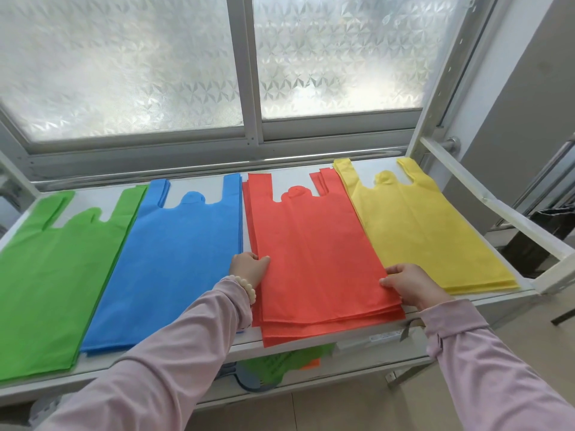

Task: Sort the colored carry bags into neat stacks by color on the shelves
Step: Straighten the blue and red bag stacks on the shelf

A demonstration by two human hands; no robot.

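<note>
We see the red stack (317,259) of carry bags lying flat just right of the frame's centre on the white shelf (342,342), handles pointing up toward the frosted window (124,63); its layers are fanned unevenly, and the lowest ones hang over the shelf's front lip. The left hand (247,269) grips the stack's left edge about halfway down, thumb on top and fingers curled at the side; the right hand (410,284) pinches the lower right corner of the upper bags, thumb pressed on the red cloth and fingers bent round the edge (how many layers each hand holds, we cannot tell). A bead bracelet (245,286) sits at the left wrist. Close neighbours crowd both sides: the blue stack (174,262) lies just beside the left hand, a narrow strip of shelf between it and the red; the yellow stack (420,225) lies just beside the right hand, its lower edge reaching the shelf's right end. The green stack (53,281) fills the lower left of the frame, its right side tucked under the blue. A pale side rail (485,197) slants down the right; a black bag (553,219) stands beyond it. Below centre, on a lower level, we glimpse a green bag (280,365) and an orange bag (311,363).
</note>
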